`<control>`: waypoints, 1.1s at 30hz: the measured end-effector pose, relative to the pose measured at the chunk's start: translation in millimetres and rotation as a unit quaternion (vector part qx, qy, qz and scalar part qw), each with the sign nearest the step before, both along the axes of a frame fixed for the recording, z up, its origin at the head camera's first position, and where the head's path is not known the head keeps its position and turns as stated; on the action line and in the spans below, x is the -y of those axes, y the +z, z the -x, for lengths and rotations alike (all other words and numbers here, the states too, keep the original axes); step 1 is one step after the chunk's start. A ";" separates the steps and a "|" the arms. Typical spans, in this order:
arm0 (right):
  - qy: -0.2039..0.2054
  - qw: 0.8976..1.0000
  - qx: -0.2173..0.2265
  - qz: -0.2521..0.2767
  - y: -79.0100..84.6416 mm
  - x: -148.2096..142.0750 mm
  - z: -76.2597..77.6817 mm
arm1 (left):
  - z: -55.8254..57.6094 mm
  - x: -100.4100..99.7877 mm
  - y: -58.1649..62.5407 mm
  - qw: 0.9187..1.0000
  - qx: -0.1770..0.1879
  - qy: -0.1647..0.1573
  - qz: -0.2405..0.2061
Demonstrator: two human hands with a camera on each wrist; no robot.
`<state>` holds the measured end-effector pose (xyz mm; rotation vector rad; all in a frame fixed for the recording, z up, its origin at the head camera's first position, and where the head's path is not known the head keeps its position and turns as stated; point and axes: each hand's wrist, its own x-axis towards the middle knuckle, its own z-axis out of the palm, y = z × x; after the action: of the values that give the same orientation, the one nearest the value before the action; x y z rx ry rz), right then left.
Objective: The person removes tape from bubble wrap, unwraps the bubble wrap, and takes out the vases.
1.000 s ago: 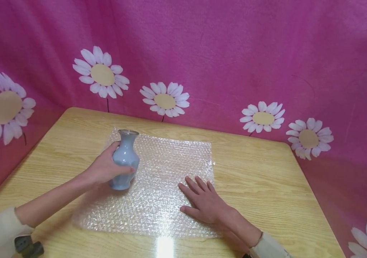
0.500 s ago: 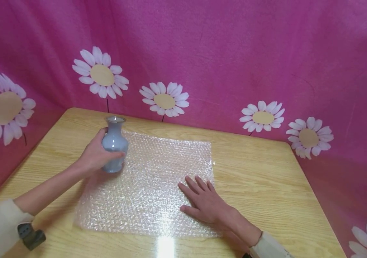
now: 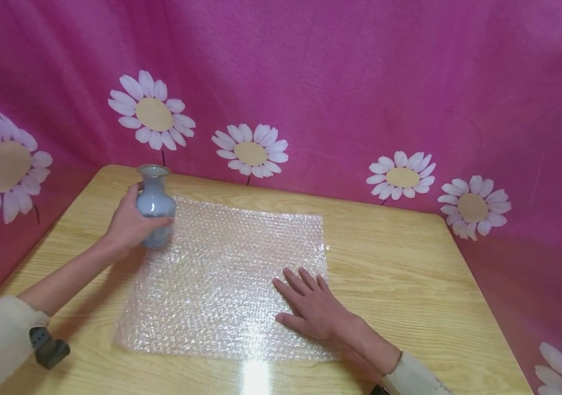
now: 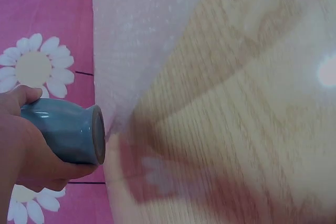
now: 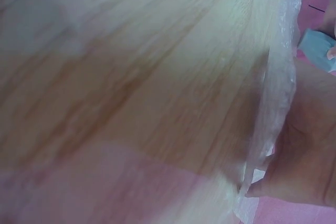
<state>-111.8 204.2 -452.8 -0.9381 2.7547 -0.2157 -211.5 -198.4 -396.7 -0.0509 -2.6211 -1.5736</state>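
Observation:
A glossy blue-grey vase (image 3: 155, 206) with a narrow neck and flared rim stands upright in my left hand (image 3: 130, 222), whose fingers and thumb wrap its body. It is at the far left corner of a sheet of clear bubble wrap (image 3: 222, 274). From the left wrist view, the vase's base (image 4: 98, 135) shows above the tabletop, with a shadow on the wood. My right hand (image 3: 313, 310) lies with fingers spread on the bubble wrap's right edge; in the right wrist view that hand (image 5: 304, 145) presses at the sheet's edge.
The wooden table (image 3: 399, 274) has a rounded back edge and reflects light near the front. A magenta cloth (image 3: 310, 82) printed with white daisies hangs behind it and at both sides. A dark device (image 3: 49, 348) is strapped at my left sleeve.
My left hand has carried the vase from over the bubble wrap's left part toward the far left corner. My right hand stays in place on the sheet.

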 end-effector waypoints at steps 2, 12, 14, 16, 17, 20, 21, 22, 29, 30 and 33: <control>0.000 1.000 0.000 0.001 0.5 0.3 0.2 | 2.1 1.7 -0.3 1.000 -0.007 0.005 0.000; -0.002 1.000 -0.001 0.002 0.3 0.3 0.5 | 10.7 5.6 -1.1 0.999 -0.026 0.028 0.001; -0.002 1.000 -0.002 0.003 -0.1 0.0 0.4 | 13.3 7.0 -2.4 0.999 -0.025 0.033 0.003; -0.003 1.000 -0.003 0.004 -0.8 -0.3 0.3 | 15.8 8.8 -4.2 0.999 -0.027 0.039 0.004; -0.003 1.000 -0.003 0.004 -1.1 -0.4 0.3 | 16.9 9.7 -5.1 0.999 -0.026 0.042 0.004; -0.002 1.000 -0.003 0.002 -1.4 -0.4 0.1 | 20.1 13.1 -8.0 0.998 -0.027 0.053 0.005; -0.001 1.000 -0.003 0.001 -1.5 -0.3 0.1 | 21.2 14.3 -8.7 0.998 -0.026 0.057 0.004; -0.001 1.000 -0.004 -0.001 -1.6 -0.3 0.1 | 22.2 15.3 -9.2 0.998 -0.025 0.061 0.004; 0.000 1.000 -0.005 -0.004 -1.5 -0.1 0.2 | 29.1 22.0 -10.2 0.997 -0.027 0.077 0.011; 0.000 1.000 -0.005 -0.003 -1.5 -0.1 0.2 | 30.0 22.7 -10.2 0.996 -0.027 0.079 0.014; -0.001 1.000 -0.004 0.002 -1.4 -0.2 0.3 | 33.1 24.5 -10.2 0.996 -0.023 0.088 0.020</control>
<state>-112.2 204.4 -454.2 -0.9396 2.7627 -0.2177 -244.6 -222.9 -407.0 0.1347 -2.5426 -1.4462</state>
